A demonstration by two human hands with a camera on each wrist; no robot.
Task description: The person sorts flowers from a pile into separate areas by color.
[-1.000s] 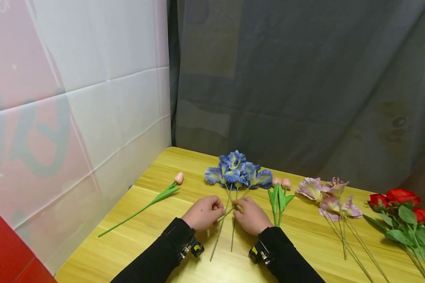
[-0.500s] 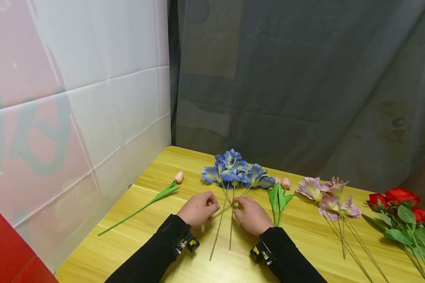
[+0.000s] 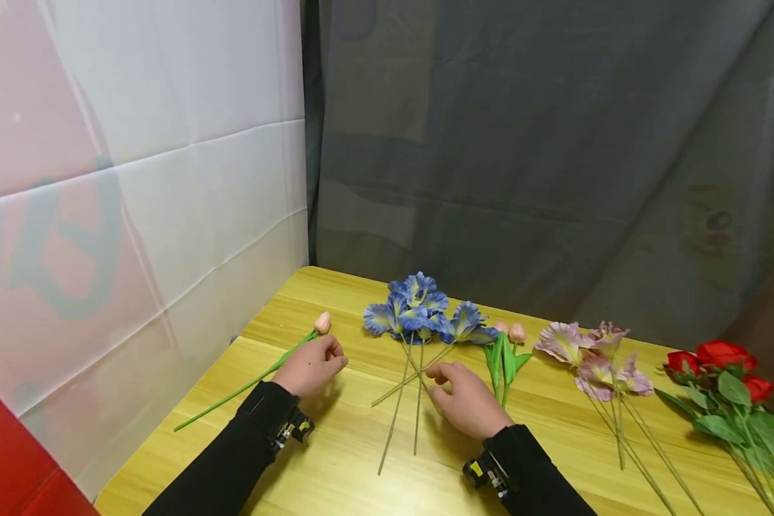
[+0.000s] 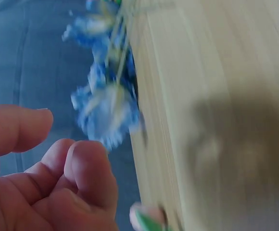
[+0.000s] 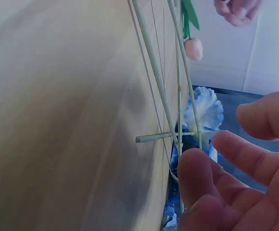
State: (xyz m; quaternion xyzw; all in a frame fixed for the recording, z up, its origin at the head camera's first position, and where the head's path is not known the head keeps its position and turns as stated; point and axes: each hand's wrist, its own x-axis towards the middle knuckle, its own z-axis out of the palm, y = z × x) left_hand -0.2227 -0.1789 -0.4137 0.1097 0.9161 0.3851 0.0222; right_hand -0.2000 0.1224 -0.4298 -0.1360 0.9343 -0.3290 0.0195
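Blue artificial irises [image 3: 415, 309] lie at the middle back of the table, their thin stems [image 3: 398, 412] crossing toward the front. My left hand [image 3: 311, 367] hovers beside a single pink tulip [image 3: 323, 323], covering part of its green stem. In the left wrist view, its fingers [image 4: 92, 168] are loosely bent with nothing between them and the thumb. My right hand [image 3: 466, 401] is just right of the crossing iris stems. The right wrist view shows its relaxed fingers [image 5: 196, 175] near the stems, with a gap to the thumb; whether a fingertip touches a stem is unclear.
Right of the irises lie pink tulips with green leaves [image 3: 507, 362]. Farther right are pale purple flowers [image 3: 596, 358] on long stems, then red roses [image 3: 725, 358]. A white curtain [image 3: 232, 179] borders the table's left, a dark grey one [image 3: 522, 158] its back.
My left hand has left the iris stems and moved left to the single tulip. My right hand has let go of the stems and shifted slightly. The irises have moved a little left.
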